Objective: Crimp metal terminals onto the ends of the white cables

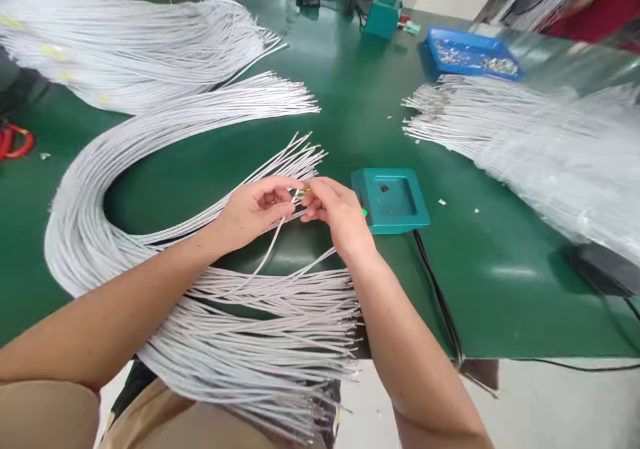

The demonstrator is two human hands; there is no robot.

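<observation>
Pinching one white cable (pixel 273 245), the left hand (pixel 250 213) faces the right hand (pixel 338 214) grasping one yellowish piece (pixel 307 189)

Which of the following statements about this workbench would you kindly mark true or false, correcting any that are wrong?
1. The left hand holds a white wire. True.
2. The right hand is stretched out toward the blue tray. False: its fingertips are close beside those of the left hand, and the blue tray lies farther off.
3. The teal device next to the right hand shows a green light. True.
4. The table has a red top. False: it is green.
5. Red handles lie at the left edge of the view. True.
</observation>
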